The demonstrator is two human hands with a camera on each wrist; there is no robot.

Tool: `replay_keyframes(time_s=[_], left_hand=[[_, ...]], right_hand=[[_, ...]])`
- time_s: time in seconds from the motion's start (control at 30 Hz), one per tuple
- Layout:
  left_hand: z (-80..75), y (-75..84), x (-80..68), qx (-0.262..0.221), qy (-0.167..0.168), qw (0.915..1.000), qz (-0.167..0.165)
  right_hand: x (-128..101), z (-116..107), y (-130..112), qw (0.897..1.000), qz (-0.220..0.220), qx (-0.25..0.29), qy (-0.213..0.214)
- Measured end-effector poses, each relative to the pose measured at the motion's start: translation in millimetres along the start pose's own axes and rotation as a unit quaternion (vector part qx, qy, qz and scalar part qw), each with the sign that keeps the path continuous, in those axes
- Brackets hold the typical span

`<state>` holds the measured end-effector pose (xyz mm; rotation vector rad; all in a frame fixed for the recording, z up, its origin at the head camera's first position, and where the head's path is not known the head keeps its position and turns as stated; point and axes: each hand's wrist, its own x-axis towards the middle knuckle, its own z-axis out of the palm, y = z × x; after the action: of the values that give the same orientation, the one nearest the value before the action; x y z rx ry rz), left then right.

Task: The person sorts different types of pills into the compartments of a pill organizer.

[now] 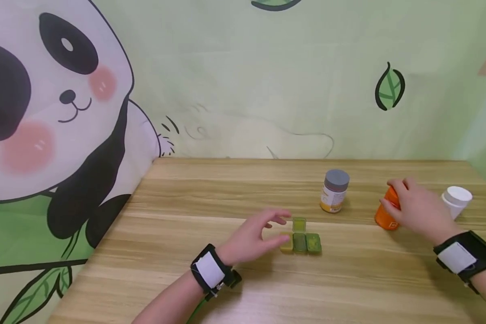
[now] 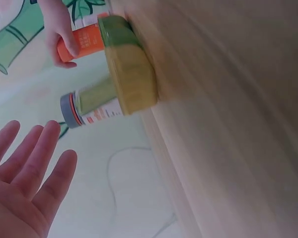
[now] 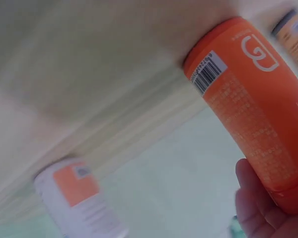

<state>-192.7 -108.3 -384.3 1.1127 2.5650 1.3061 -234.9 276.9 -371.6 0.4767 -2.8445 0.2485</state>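
Orange bottle with barcode label — tilted, base on the surface, gripped. Green-yellow pill box — one lid raised — at its nine o'clock.

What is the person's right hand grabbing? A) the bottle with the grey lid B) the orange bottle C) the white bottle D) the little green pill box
B: the right hand has its fingers wrapped round the orange bottle, while the grey-lidded bottle stands untouched.
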Motion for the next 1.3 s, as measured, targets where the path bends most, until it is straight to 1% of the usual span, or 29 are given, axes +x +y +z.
replay_keyframes(time_s=[0.1,0.2,0.33,0.43,0.57,0.63,0.73,0.8,0.83,0.97,1.1,1.2,1.3], left_hand=[[2.0,6.9,-2.9,0.009,-0.010,0.9997,0.019],[4.6,13.0,-5.8,0.033,-0.026,0.9984,0.039],[8.8,20.3,-6.9,0.084,-0.057,0.9930,0.061],[13.5,23.9,-5.2,0.109,-0.084,0.9888,0.059],[21.9,26.4,-1.7,0.107,-0.131,0.9849,0.038],[26.4,27.5,0.0,0.108,-0.156,0.9812,0.035],[32.6,27.9,1.8,0.105,-0.187,0.9759,0.038],[36.0,27.6,3.1,0.097,-0.201,0.9741,0.038],[37.4,26.9,3.8,0.088,-0.207,0.9737,0.034],[41.9,24.7,8.0,0.050,-0.232,0.9714,0.014],[45.5,22.9,11.5,-0.004,-0.263,0.9647,0.001],[47.6,21.5,12.8,-0.024,-0.272,0.9620,0.007],[48.6,20.5,14.5,-0.019,-0.270,0.9625,0.020]], right_hand=[[-14.5,2.0,-16.0,0.998,-0.043,-0.006,0.036],[-26.1,4.0,-33.6,0.993,-0.089,-0.010,0.074],[-38.3,7.0,-59.8,0.984,-0.142,0.002,0.111],[-43.5,9.9,-78.8,0.973,-0.181,0.012,0.142],[-46.9,14.3,-103.5,0.959,-0.226,0.023,0.168],[-48.5,17.4,-115.1,0.951,-0.250,0.031,0.178],[-51.5,21.5,-132.1,0.940,-0.283,0.049,0.186],[-53.5,23.0,-142.8,0.933,-0.303,0.068,0.184],[-54.6,23.5,-147.8,0.930,-0.309,0.077,0.181],[-57.1,24.0,-163.6,0.925,-0.328,0.108,0.159],[-58.4,24.0,-171.7,0.923,-0.335,0.121,0.144],[-60.6,23.2,-172.3,0.928,-0.326,0.124,0.134],[-63.9,20.8,-168.7,0.936,-0.298,0.137,0.128]])
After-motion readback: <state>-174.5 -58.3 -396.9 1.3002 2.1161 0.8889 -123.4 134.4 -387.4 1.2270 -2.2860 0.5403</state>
